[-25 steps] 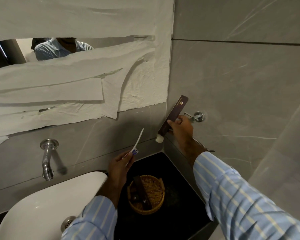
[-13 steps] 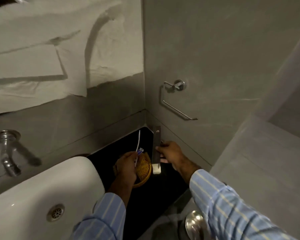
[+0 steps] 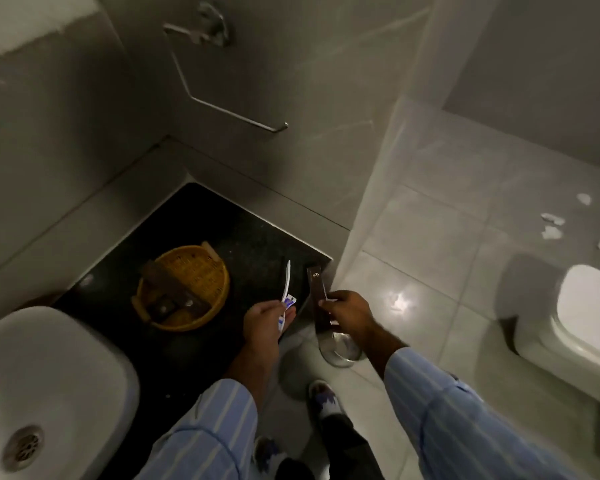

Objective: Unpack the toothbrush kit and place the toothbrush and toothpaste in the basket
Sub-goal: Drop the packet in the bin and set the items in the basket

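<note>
Over the bench corner: we look down on a dark bench (image 3: 174,341) with a basin (image 3: 49,375) at its left.
Basket: the yellow woven basket (image 3: 219,285) sits on the bench and already holds dark flat packets (image 3: 168,289).
Left hand: our left hand (image 3: 262,318) is closed on a white toothbrush (image 3: 286,282) and a small white and blue toothpaste tube (image 3: 288,301).
Toothbrush axis: long axis near upright in view, tip pointing away from us, just right of the basket and not in it.
Right hand: our right hand (image 3: 347,313) pinches a dark brown kit sleeve (image 3: 316,296), long axis also running away from us.
Writing: the sleeve bears a small pale emblem near its far end; the tube's print is too blurred to read.
Below: a round metal bin (image 3: 340,346) stands on the floor tiles.
</note>
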`<action>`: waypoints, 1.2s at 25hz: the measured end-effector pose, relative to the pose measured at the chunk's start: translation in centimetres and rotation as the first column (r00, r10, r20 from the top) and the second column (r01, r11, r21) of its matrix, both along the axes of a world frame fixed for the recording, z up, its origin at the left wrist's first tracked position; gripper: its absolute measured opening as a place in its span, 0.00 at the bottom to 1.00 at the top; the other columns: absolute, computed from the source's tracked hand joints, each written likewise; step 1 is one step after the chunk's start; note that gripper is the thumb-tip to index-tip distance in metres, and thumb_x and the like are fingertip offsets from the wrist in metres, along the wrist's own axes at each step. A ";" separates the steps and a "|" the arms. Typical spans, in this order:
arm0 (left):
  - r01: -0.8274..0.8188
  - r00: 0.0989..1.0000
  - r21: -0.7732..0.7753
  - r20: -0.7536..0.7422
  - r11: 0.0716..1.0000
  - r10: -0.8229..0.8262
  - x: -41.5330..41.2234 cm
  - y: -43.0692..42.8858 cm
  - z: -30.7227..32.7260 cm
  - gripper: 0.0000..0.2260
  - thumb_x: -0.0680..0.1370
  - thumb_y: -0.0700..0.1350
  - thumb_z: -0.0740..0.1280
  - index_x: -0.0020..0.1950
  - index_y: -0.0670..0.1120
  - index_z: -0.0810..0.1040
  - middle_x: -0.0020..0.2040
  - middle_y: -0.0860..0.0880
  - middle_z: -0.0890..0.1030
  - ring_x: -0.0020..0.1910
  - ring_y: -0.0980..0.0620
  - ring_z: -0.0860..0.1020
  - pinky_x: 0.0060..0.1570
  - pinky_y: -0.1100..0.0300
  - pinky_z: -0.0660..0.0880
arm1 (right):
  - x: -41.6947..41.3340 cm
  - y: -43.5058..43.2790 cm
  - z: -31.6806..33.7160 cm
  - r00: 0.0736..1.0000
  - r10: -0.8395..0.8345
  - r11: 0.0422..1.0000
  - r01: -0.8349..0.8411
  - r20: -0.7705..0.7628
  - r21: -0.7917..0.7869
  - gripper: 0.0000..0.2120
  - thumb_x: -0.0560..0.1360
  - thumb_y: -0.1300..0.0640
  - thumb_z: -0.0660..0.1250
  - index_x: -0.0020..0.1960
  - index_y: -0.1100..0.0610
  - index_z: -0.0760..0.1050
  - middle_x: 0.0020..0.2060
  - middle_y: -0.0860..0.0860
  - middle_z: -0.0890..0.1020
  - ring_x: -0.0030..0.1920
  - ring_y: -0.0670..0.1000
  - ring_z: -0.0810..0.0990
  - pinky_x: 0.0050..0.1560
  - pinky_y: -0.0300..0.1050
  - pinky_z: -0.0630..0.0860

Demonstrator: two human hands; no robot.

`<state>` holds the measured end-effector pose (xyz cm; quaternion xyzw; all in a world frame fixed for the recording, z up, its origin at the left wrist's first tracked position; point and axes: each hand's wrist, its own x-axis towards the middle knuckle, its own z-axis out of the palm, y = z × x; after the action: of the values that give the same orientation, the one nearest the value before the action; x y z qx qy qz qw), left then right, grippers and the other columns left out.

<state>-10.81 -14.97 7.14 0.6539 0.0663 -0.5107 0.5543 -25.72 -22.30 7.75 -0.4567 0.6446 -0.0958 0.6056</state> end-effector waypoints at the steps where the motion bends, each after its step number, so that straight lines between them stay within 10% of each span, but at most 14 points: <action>1: 0.028 1.000 0.014 0.003 1.000 -0.028 -0.9 -0.2 -0.6 0.06 0.77 0.29 0.67 0.53 0.32 0.78 0.52 0.30 0.81 0.42 0.42 0.83 0.42 0.55 0.83 | -1.2 0.1 -1.0 0.999 -0.027 1.000 0.027 -0.031 -0.003 0.03 0.74 0.52 0.71 0.43 0.49 0.81 0.38 0.49 0.84 0.39 0.51 0.85 0.37 0.46 0.83; 13: 0.228 0.962 0.157 0.118 0.961 -0.248 -3.5 -2.1 -5.5 0.07 0.75 0.36 0.72 0.51 0.43 0.80 0.54 0.39 0.83 0.53 0.40 0.83 0.55 0.43 0.81 | -10.6 -2.1 -10.2 0.941 -0.229 0.942 0.278 -0.249 0.187 0.13 0.71 0.63 0.66 0.48 0.74 0.79 0.47 0.70 0.83 0.49 0.68 0.84 0.43 0.53 0.75; 24: 0.253 0.948 0.103 0.174 0.962 -0.267 -3.0 -3.2 -6.3 0.07 0.75 0.34 0.71 0.52 0.39 0.79 0.52 0.37 0.84 0.49 0.40 0.85 0.50 0.48 0.83 | -11.0 -5.3 -11.7 0.949 -0.274 0.917 0.306 -0.154 0.255 0.21 0.76 0.59 0.69 0.67 0.64 0.75 0.56 0.62 0.81 0.51 0.61 0.82 0.56 0.52 0.79; 30: 0.292 0.924 0.062 0.239 0.954 -0.298 -1.2 -3.1 -3.5 0.07 0.74 0.33 0.73 0.50 0.41 0.80 0.47 0.40 0.85 0.39 0.49 0.86 0.37 0.61 0.83 | -7.2 -6.5 -6.4 0.992 0.014 1.000 -0.017 -0.127 -0.022 0.08 0.73 0.50 0.72 0.41 0.54 0.82 0.40 0.55 0.86 0.34 0.48 0.84 0.41 0.45 0.84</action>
<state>-12.04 -18.05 3.60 0.7213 -0.0955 -0.5026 0.4668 -32.88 -28.83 1.34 -0.4738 0.6770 -0.0693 0.5589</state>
